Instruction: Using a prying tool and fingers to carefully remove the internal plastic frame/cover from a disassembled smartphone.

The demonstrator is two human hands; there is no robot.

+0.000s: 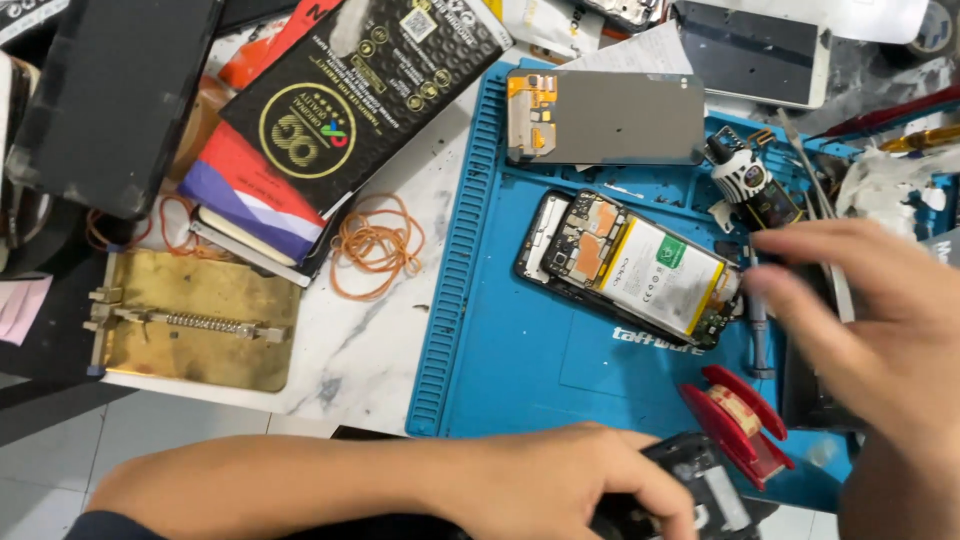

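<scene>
Head view shows the left hand (560,480) at the near edge of the desk (340,350), its grip closed around a black boxy device (700,490). The blurred right hand (880,340) hovers with fingers spread, holding nothing I can make out, just beside the opened smartphone with exposed white battery and circuit boards (630,268) on the blue silicone repair mat (520,350). A careless sweep could knock the red tape dispenser (738,418) or snag the phone's fragile connectors.
</scene>
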